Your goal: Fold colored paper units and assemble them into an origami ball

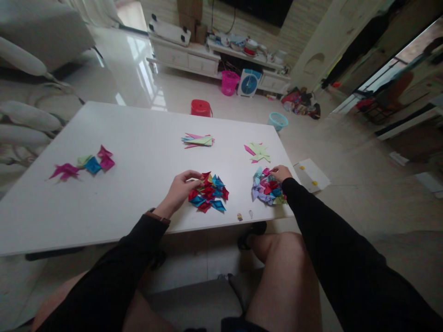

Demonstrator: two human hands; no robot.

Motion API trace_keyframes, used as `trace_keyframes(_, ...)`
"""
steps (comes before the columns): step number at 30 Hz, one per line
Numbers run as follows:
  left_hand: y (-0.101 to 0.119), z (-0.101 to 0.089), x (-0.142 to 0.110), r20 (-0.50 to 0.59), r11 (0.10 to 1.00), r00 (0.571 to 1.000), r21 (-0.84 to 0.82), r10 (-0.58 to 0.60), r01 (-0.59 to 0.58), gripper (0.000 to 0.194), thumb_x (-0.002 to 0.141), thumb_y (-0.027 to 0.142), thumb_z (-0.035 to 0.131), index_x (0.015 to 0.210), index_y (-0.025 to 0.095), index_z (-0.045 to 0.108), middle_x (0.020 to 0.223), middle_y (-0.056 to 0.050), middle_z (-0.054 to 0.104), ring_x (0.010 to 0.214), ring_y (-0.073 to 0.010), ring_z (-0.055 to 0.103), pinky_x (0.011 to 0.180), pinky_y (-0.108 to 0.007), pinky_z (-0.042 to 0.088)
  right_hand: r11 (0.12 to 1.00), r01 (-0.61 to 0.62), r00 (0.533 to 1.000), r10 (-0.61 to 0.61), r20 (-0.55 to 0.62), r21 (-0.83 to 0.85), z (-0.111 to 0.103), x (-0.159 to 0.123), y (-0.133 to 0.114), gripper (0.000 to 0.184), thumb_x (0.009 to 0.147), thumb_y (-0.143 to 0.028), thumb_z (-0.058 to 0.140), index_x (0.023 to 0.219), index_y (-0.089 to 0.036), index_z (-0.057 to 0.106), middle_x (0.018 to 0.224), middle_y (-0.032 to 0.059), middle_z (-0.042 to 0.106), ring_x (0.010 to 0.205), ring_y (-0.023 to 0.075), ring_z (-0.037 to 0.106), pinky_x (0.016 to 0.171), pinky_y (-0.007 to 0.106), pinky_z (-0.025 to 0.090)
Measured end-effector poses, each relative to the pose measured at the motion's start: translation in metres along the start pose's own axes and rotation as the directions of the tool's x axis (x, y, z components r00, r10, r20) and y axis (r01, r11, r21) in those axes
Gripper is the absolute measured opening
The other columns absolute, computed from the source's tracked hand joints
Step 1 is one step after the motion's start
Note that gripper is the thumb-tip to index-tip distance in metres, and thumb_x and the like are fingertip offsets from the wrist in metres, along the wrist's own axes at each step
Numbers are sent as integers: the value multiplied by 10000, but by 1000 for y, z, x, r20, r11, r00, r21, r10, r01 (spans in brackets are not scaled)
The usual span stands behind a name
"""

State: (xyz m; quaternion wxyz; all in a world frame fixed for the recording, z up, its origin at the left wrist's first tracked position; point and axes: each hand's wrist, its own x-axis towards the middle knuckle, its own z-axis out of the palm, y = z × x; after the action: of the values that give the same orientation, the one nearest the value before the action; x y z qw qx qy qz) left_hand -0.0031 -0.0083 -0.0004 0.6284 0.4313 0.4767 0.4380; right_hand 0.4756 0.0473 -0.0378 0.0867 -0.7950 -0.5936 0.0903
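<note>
My left hand [180, 188] is at the upper left edge of a pile of red and blue origami pieces [208, 192], thumb and fingers pinched on a folded paper piece there. At the right, my right hand [281, 173] reaches the top of a second pile of lilac, red, pink and green origami pieces [265, 190]. Its fingertips are closed on a pink folded paper piece [266, 172]. Farther back lie a stack of long folded paper strips [199, 140] and some pale green and pink folded papers [259, 152].
At the left of the white table [138, 138] sit several pink, blue and green origami pieces [92, 165]. Two small stickers [240, 216] lie by the near edge. A red stool [201, 108] and a light blue basket [278, 121] stand beyond the far edge.
</note>
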Motion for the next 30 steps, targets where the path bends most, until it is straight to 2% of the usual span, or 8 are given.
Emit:
trace_keyframes(6, -2, 0, -5, 25, 999, 1000, -28, 17, -16, 303, 640, 287, 815, 884, 151, 698, 871, -44, 729, 759, -182, 704, 783, -343, 585, 996, 49, 998, -51, -23, -80, -13, -9, -1, 253, 763, -312, 722, 932, -139, 798, 970, 102, 736, 876, 188, 640, 833, 270, 476)
trace_keyframes(12, 2, -1, -10, 11, 999, 999, -25, 34, -34, 268, 646, 269, 783, 870, 148, 697, 883, -39, 724, 753, -176, 694, 774, -342, 580, 990, 92, 995, -96, -34, -105, -35, -15, -15, 256, 771, -249, 667, 965, -122, 777, 972, 111, 726, 835, 192, 628, 822, 295, 471)
trace_keyframes(16, 5, -1, -12, 11, 998, 998, 5, 64, -64, 166, 687, 168, 682, 849, 136, 691, 882, -43, 714, 739, -162, 692, 762, -324, 572, 982, 136, 990, -139, -10, -134, -44, 1, -27, 194, 737, -223, 675, 879, -142, 779, 935, 119, 747, 744, 203, 631, 767, 324, 471)
trace_keyframes(18, 5, -3, -10, 8, 996, 997, 38, 83, -83, 158, 705, 119, 632, 852, 131, 688, 883, -50, 713, 746, -155, 687, 747, -302, 562, 970, 202, 979, -202, 15, -132, -43, 16, -48, 148, 726, -232, 690, 822, -164, 779, 901, 111, 754, 710, 205, 634, 722, 328, 468)
trace_keyframes(21, 6, -10, -7, -12, 979, 993, 170, 120, -116, 181, 735, 77, 575, 864, 131, 689, 866, -58, 718, 740, -150, 672, 715, -275, 541, 943, 321, 947, -318, 41, -88, -39, 30, -115, 85, 722, -233, 705, 754, -188, 770, 824, 86, 756, 678, 202, 638, 696, 327, 468)
trace_keyframes(24, 11, -20, -11, 50, 882, 982, 433, 184, -188, 170, 791, 119, 583, 892, 150, 716, 877, -59, 735, 778, -164, 672, 751, -282, 532, 876, 482, 874, -480, 76, -8, -30, 25, -220, 68, 749, -221, 698, 751, -201, 763, 794, 52, 756, 688, 189, 649, 705, 307, 477)
trace_keyframes(27, 19, -31, -21, 121, 681, 965, 689, 231, -249, 180, 845, 180, 584, 939, 178, 737, 911, -72, 747, 844, -202, 686, 806, -316, 532, 759, 649, 746, -648, 152, 52, -13, 4, -338, 94, 769, -183, 687, 805, -204, 771, 823, 32, 764, 712, 174, 659, 702, 281, 477)
trace_keyframes(30, 25, -43, -31, 150, 536, 970, 811, 194, -232, 226, 875, 203, 577, 1028, 195, 742, 971, -100, 751, 906, -230, 702, 828, -331, 538, 627, 779, 599, -757, 261, 30, 16, -25, -443, 115, 787, -145, 688, 839, -199, 776, 868, 47, 777, 773, 183, 679, 718, 269, 477)
